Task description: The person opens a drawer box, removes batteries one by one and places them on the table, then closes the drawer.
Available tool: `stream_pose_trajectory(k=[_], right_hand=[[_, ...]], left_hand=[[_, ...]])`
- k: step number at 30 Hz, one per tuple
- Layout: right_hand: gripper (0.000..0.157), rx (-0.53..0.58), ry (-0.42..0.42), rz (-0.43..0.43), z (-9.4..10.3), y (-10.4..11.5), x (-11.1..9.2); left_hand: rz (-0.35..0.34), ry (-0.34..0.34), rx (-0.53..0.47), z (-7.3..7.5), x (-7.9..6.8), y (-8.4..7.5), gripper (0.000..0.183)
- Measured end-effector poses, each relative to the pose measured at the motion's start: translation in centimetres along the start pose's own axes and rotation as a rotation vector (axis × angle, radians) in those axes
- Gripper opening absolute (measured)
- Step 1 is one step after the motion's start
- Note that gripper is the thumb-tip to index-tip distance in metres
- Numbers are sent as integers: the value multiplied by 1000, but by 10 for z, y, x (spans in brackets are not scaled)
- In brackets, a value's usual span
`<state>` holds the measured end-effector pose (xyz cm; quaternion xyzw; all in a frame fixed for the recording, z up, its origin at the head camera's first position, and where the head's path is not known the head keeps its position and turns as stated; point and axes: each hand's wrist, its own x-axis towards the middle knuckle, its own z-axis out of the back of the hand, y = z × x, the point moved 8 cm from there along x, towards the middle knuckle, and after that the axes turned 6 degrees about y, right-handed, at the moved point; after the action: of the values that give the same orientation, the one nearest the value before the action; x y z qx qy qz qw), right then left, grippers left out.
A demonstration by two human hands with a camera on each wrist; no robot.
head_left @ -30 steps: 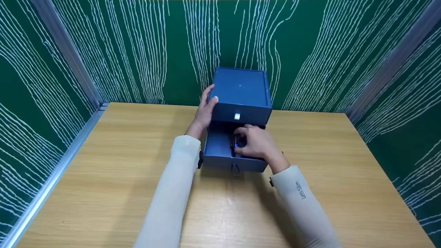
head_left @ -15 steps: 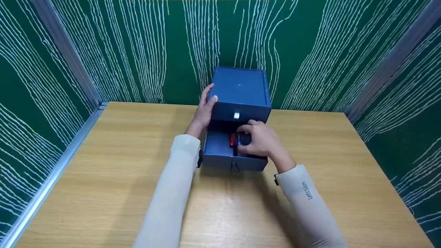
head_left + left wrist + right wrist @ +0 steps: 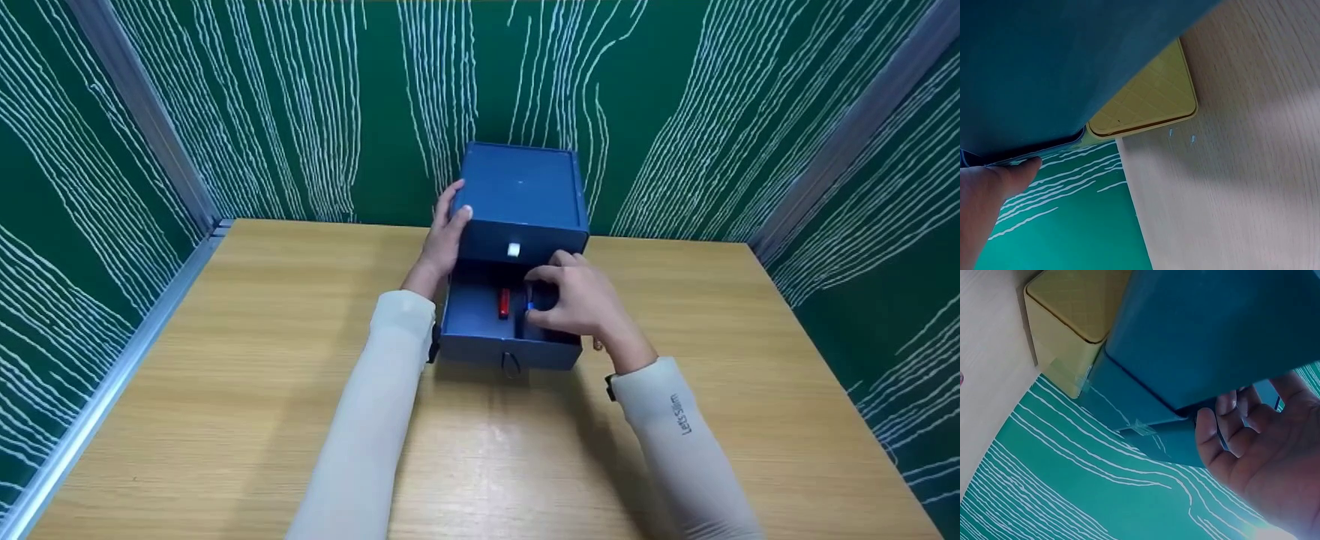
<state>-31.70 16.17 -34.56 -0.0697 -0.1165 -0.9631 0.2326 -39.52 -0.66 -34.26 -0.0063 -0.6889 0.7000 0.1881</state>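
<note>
The desk (image 3: 712, 390) reaches broadly to the left, right and front of the blue cabinet (image 3: 521, 184), which stands near its back edge, where the green wall (image 3: 495, 97) closes off the room behind. The lower drawer (image 3: 474, 352) is pulled out, its opening partly roofed by the cabinet's overhanging front, so the way in is from the front and above. The left hand (image 3: 444, 244) lies spread against the cabinet's left side, thumb at the top front corner. The right hand (image 3: 581, 300), narrowed, pinches a dark thing (image 3: 529, 303) over the drawer's right part; it shows a bright blue patch, the rest hidden by the fingers. Just left of it, a small, narrow red thing (image 3: 504, 304) lies lengthwise in the drawer.
</note>
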Motion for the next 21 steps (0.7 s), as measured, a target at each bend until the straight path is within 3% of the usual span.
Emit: stream_pose_trajectory(k=[7, 16, 21], right_hand=[[44, 7, -8, -30, 7, -3, -4], [44, 31, -31, -30, 13, -8, -9], [44, 46, -34, -42, 13, -13, -11]], left_hand=[[-3, 1, 2, 1, 2, 2, 49], [15, -26, 18, 6, 15, 27, 47], [10, -14, 13, 5, 13, 23, 49]])
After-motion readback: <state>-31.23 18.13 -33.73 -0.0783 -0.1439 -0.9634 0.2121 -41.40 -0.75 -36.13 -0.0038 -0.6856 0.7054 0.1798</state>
